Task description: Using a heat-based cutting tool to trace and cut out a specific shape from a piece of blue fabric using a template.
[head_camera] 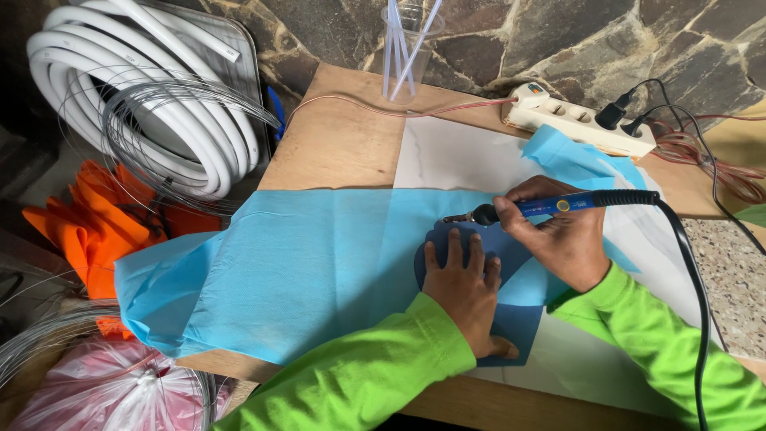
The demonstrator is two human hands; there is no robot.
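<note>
Template (447, 243), dark blue, lies on the light blue sheet (303, 263) on the worktop (343, 144); my left hand (467, 291) presses it flat, fingers released, right hand (558, 231) clenched around the hot iron (550, 206). I judge a slip could singe fingertips.

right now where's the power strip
In the head view the power strip lies at the far right edge of the wooden table, against the stone wall, just beyond the right hand.
</note>
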